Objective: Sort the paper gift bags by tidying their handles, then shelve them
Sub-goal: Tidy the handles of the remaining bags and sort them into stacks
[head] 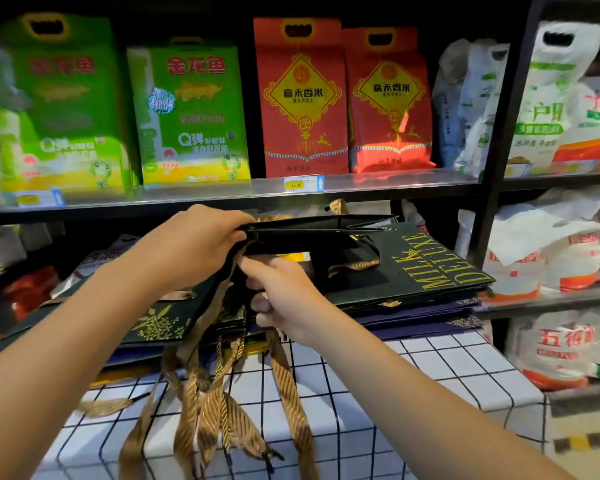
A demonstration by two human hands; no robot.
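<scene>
A flat black paper gift bag [312, 233] is held edge-on in front of the lower shelf. My left hand [201, 244] grips its near end. Just below it, my right hand [281, 299] pinches a gold-striped ribbon handle [288, 379] that hangs down from the bag. Under the held bag lies a stack of flat dark bags; the top one reads MILK DELUXE [440, 265]. Another dark bag with gold leaf print [156, 323] lies at the left. Several more ribbon handles [205, 403] dangle over the front.
A white cloth with a black grid [413, 382] covers the surface under the stack. The upper shelf [378, 185] carries green and red rice bags [302, 98]. White sacks [551, 258] fill the unit at the right behind a black post [499, 150].
</scene>
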